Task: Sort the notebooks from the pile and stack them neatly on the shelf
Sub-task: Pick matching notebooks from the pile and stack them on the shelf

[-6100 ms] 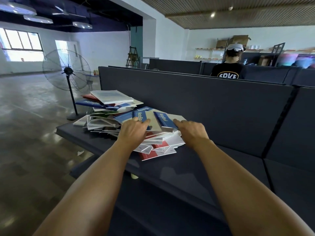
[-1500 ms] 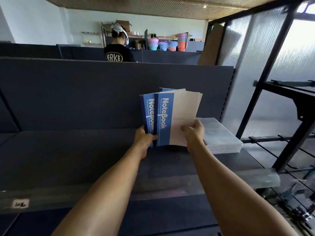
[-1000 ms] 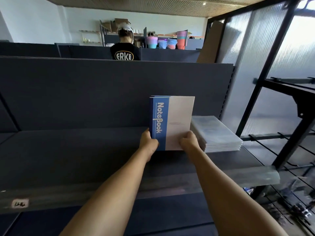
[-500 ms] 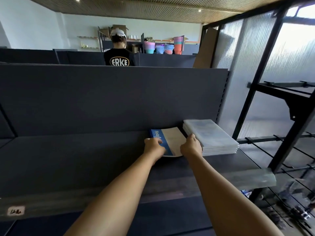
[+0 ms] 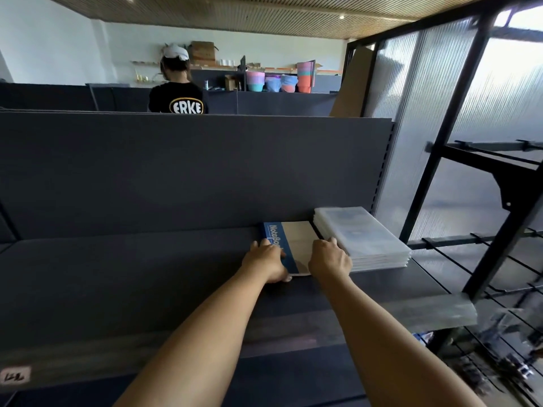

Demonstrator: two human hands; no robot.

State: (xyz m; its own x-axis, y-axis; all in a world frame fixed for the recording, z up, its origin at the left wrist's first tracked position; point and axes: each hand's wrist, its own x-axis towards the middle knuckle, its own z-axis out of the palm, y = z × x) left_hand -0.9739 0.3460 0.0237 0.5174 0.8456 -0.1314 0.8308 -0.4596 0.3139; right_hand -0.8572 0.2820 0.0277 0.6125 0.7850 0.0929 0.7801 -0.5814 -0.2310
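Notebooks lie flat on the shelf, a blue spine strip reading "NoteBook" on their left side, tan cover on the right. They sit against the dark back panel, just left of a pale stack of wrapped items, the two touching or nearly so.

Left hand grasps the notebooks' near left corner: fingers curl over the blue strip, thumb tip at the near edge. Right hand rests on their right edge, at the seam with the pale stack, fingers bent down over it; whether it grips or only presses, cannot tell. Both forearms are bare.

Surface: shelf is dark grey, matte, long, running well left of the notebooks. Its front lip carries a clear strip, with a small handwritten label far left of the notebooks. A second dark level shows below.

Room: right of the notebooks, a black metal frame with ribbed translucent panels, daylight behind; wire racks low on that side. Beyond the back panel, more dark partitions. A person in a white cap and black shirt lettered "ERKE" stands behind, back turned. Farther back, stacked coloured tubs, cardboard boxes, a wall ledge. Slatted ceiling with spot lights; white walls.
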